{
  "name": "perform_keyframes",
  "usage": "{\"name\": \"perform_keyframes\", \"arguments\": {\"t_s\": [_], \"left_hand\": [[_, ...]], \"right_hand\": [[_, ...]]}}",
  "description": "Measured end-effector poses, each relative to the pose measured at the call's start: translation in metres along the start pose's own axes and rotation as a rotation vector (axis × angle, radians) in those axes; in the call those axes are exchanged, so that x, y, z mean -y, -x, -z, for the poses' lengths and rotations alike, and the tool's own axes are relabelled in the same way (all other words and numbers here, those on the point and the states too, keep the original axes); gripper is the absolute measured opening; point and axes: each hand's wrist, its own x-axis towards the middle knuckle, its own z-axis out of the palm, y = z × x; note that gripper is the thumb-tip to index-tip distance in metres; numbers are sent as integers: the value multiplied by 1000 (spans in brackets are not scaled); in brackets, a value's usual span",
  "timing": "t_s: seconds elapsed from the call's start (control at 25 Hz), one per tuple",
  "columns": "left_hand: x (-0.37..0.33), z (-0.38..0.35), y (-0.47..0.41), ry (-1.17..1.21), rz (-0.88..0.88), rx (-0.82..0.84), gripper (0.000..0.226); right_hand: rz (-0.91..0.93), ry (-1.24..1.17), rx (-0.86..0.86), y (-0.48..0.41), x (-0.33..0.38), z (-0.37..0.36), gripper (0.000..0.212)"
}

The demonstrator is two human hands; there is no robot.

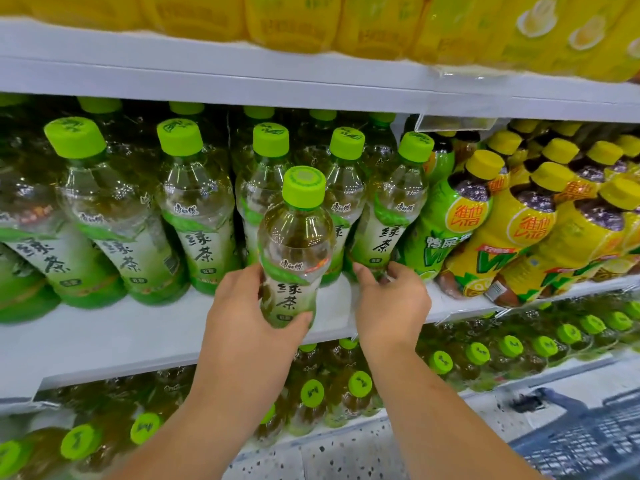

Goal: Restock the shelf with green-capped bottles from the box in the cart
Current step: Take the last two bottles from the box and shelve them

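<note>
My left hand (pixel 247 308) grips a green-capped tea bottle (pixel 295 237) by its lower label, upright, just above the front of the white middle shelf (pixel 138 327). My right hand (pixel 389 303) wraps its fingers around the base of the rightmost green-capped bottle (pixel 388 220) in the shelf row. Several more green-capped bottles (pixel 194 209) stand in rows behind and to the left. The box is out of sight.
Yellow-capped bottles (pixel 512 230) fill the shelf's right side. Yellow packs (pixel 311 22) sit on the shelf above. More green-capped bottles (pixel 360 386) line the lower shelf. A blue cart (pixel 588 441) shows at bottom right over speckled floor.
</note>
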Motion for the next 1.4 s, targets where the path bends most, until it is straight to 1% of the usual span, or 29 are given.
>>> {"name": "perform_keyframes", "arguments": {"t_s": [0.08, 0.24, 0.28, 0.32, 0.36, 0.4, 0.44, 0.52, 0.6, 0.68, 0.8, 0.92, 1.0, 1.12, 1.28, 1.4], "left_hand": [[1, -1, -1, -1, -8, -2, 45], [8, 1, 0, -9, -1, 46, 53], [10, 2, 0, 6, 9, 72, 55], [11, 3, 0, 27, 17, 93, 57], [13, 5, 0, 47, 24, 104, 58], [13, 6, -1, 59, 26, 109, 58], [14, 8, -1, 61, 29, 110, 58], [16, 14, 1, 62, 35, 109, 55], [20, 25, 5, 80, 21, 121, 53], [26, 41, 12, 81, 8, 120, 51], [45, 81, 19, 64, 17, 70, 50], [71, 131, 22, 36, 43, -34, 48], [87, 167, 25, 60, 89, -110, 45], [109, 204, 31, 73, 125, -172, 43], [131, 220, 30, -67, 136, -288, 48], [136, 221, 26, -164, 146, -281, 42]], "right_hand": [[11, 26, -7, -2, -4, -7, 47], [22, 23, 18, 2, -1, -8, 53], [34, 9, 28, 9, 4, -3, 53], [61, -23, 35, 17, 7, 4, 48], [106, -82, 48, 26, 9, 10, 37], [151, -158, 85, 37, 12, 17, 23], [190, -224, 148, 48, 15, 23, 21], [233, -328, 351, 71, 21, 29, 30], [259, -378, 544, 89, 30, 28, 34], [271, -380, 625, 106, 41, 20, 37], [246, -433, 655, 135, 63, -2, 38], [266, -483, 769, 171, 92, -34, 41], [303, -490, 837, 197, 110, -60, 41], [344, -485, 912, 229, 128, -92, 41], [364, -480, 891, 249, 134, -118, 39], [393, -436, 855, 253, 133, -126, 41]]}}
